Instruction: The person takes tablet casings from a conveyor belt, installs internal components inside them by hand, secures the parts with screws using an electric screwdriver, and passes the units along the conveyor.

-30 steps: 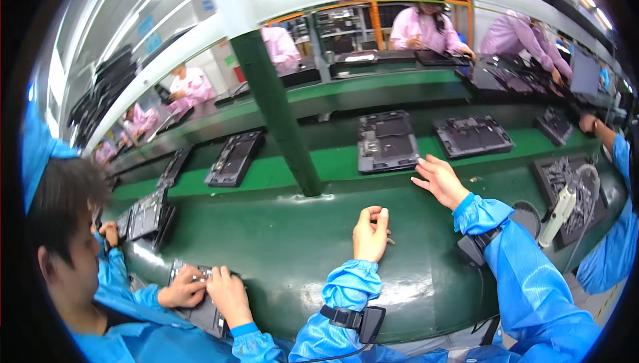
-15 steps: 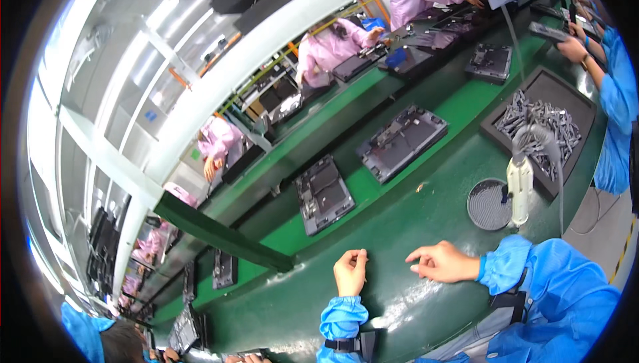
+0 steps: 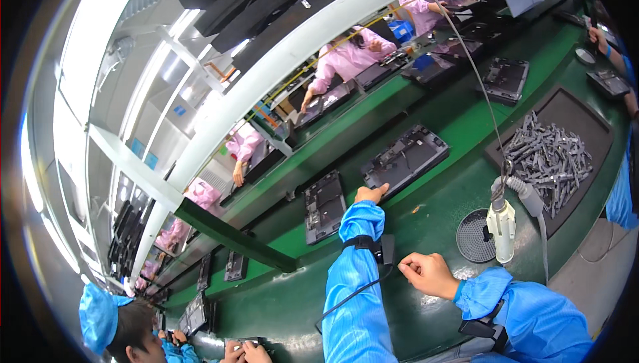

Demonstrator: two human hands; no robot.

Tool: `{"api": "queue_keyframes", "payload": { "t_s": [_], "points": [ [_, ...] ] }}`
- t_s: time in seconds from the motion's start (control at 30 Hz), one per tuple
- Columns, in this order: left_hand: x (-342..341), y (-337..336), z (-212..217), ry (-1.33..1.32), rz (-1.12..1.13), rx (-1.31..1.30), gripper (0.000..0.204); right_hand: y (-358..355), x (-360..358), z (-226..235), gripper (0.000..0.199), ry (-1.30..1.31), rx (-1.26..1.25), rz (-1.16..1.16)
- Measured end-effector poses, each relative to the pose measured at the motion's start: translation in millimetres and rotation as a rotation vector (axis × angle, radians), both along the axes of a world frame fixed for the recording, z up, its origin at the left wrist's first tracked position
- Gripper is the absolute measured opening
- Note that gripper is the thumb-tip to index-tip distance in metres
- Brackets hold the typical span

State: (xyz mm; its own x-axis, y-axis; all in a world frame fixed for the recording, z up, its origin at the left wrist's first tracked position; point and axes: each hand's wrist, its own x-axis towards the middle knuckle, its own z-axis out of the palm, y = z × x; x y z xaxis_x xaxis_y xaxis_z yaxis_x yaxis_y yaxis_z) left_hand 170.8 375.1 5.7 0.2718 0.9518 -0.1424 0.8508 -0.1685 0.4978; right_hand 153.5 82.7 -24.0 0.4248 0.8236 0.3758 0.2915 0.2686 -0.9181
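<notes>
My left hand (image 3: 371, 194) reaches forward over the green belt, its thumb and fingers closed on the near left corner of a dark laptop base (image 3: 416, 163). That base lies open side up, with boards and cables showing inside. A second laptop base (image 3: 325, 206) lies just left of my left hand. My right hand (image 3: 429, 275) hovers over the green bench, fingers curled together in a pinch; anything between them is too small to make out. Right of it a cream electric screwdriver (image 3: 500, 230) hangs upright over a round, dimpled grey dish (image 3: 474, 242).
A black tray (image 3: 566, 213) heaped with small dark parts (image 3: 546, 157) stands at the right. Another laptop base (image 3: 502, 80) sits farther along the belt. A green post (image 3: 233, 235) rises at the left. People in pink work opposite; a co-worker's hands (image 3: 246, 351) show at lower left.
My left hand has moved forward from the bench to the laptop base and closed on its corner. My right hand's fingers have drawn together. The view has shifted.
</notes>
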Motion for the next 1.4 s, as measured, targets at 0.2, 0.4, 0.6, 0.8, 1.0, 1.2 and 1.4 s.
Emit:
{"api": "queue_keyframes", "payload": {
  "t_s": [0.2,0.4,0.6,0.8,1.0,1.2,1.4],
  "points": [
    [-4.3,-11.6,9.8,-0.235,0.036,-0.257,0.058,-0.7,4.7,-7.4,0.011,0.078,-0.018,-0.015],
    [-59.8,-54.8,20.7,-0.618,0.109,-0.485,0.041,2.0,4.8,-5.6,0.026,0.340,-0.088,0.059],
    [-117.2,-172.4,-11.9,-0.902,0.098,-0.661,0.035,12.6,17.9,-14.7,0.076,0.673,-0.152,-0.041],
    [-155.7,-280.3,-19.8,-0.962,-0.150,-1.116,0.035,4.3,42.1,-2.0,0.067,0.496,0.027,0.093],
    [-195.7,-254.1,29.1,-0.775,-0.489,-0.569,0.016,4.1,47.3,-17.1,0.068,0.251,-0.232,0.147],
    [-210.6,-190.8,-11.8,-0.481,-0.142,0.346,0.021,-14.8,46.4,-0.6,0.061,0.104,-0.449,0.088],
    [-204.4,-196.3,-18.2,-0.539,-0.369,0.160,0.047,-8.0,43.1,5.3,0.037,-0.554,-0.101,-0.289]
  ]
}}
